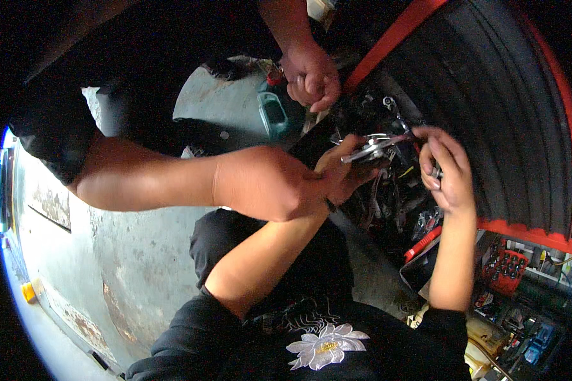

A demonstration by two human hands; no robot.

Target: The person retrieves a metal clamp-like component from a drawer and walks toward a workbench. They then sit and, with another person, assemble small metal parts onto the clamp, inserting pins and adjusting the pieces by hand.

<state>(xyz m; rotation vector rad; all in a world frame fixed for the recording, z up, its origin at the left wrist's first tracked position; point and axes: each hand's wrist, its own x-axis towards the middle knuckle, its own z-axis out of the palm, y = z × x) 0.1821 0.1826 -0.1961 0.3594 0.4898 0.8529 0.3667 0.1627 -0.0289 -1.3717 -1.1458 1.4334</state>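
Your left hand is curled shut around the shiny metal tool, holding it level against the dark engine parts under the tyre so it bears squarely. Your right hand pinches its far end with bent fingertips to steady it, while a co-worker's hand grips across your left wrist to brace it.

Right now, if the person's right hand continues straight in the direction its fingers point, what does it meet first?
The right hand points up and to the left, toward the shiny metal tool that the left hand holds. That tool seems to come first, with the dark engine parts around it; depth is unclear.
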